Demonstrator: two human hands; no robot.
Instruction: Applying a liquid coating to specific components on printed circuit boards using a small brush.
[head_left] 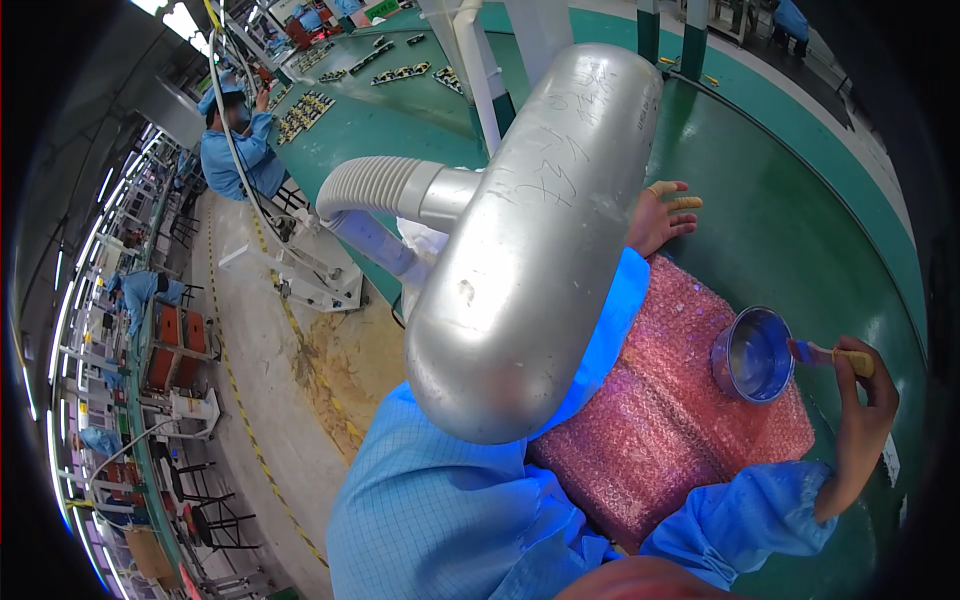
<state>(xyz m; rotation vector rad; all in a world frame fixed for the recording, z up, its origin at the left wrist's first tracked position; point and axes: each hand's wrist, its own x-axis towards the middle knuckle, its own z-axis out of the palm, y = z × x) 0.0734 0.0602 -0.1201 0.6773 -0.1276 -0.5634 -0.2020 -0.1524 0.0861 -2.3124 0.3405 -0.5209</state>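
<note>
My left hand [662, 218] rests on the green bench with its fingers stretched out and apart, yellow covers on some fingertips, holding nothing. It is just past the far edge of a pink bubble-wrap sheet [665, 420]. On that sheet stands a round metal bowl [728, 362]. What the bowl holds is hard to make out. My right hand [868, 385] pinches a small brush [818, 354] at the bowl's right rim. The brush's dark reddish end points left toward the bowl. A yellow cover shows on a right finger as well.
A large silver lamp-like housing [540, 230] hangs over my left forearm, joined to a ribbed white hose [385, 185]. Circuit boards [305, 117] lie farther along the green bench [790, 220]. A person in blue [240, 155] sits at its far left side.
</note>
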